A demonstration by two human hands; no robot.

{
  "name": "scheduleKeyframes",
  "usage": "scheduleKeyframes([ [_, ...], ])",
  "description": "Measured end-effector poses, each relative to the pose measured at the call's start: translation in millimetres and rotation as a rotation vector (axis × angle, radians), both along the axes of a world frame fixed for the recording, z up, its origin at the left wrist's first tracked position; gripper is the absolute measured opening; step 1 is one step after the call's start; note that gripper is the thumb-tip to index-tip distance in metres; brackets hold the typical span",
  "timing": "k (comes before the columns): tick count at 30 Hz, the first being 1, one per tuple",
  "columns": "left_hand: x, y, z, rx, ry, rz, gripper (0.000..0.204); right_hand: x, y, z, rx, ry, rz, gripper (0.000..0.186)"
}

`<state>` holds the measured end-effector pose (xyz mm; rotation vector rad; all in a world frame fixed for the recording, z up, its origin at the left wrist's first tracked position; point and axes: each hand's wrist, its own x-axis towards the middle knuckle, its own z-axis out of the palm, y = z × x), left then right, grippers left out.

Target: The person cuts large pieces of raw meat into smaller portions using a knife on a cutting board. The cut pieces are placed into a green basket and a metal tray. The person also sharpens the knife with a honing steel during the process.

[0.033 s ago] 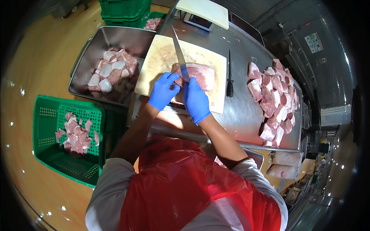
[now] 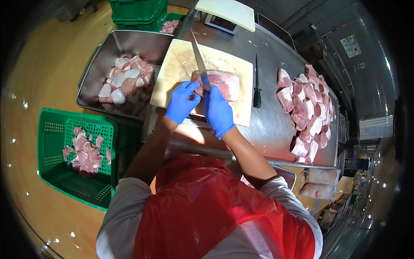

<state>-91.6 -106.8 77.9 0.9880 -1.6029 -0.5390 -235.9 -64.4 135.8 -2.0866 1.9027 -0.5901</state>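
A piece of raw meat (image 2: 224,84) with a pale fat edge rests on the white cutting board (image 2: 239,69). My right hand (image 2: 219,113), in a blue glove, is closed round the handle of a long knife (image 2: 199,58). Its blade lies across the left part of the meat and points away from me, toward the upper left. At the meat's left end my left hand (image 2: 182,103), also gloved in blue, presses on it with curled fingers. Most of the knife's handle is hidden by the right hand.
Right of the board lie a sharpening steel (image 2: 257,93) and a large heap of meat pieces (image 2: 308,108) on the metal table (image 2: 269,138). To the left stand a metal tub (image 2: 144,41) of meat chunks and a green crate (image 2: 77,114) with trimmings. A scale (image 2: 221,23) stands at the back.
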Motion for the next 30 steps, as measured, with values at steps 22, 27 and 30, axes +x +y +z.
scheduleKeyframes([
  [22,-14,6,9,0.355,0.006,0.028,0.022,-84,76,47,0.130,-0.367,-0.080,0.022],
  [27,-32,71,14,0.212,0.057,-0.114,0.021,-102,-2,1,0.067,-0.783,-0.064,0.023],
  [30,-26,78,8,0.302,0.059,0.021,0.022,-103,-25,4,0.015,-0.840,-0.023,0.028],
])
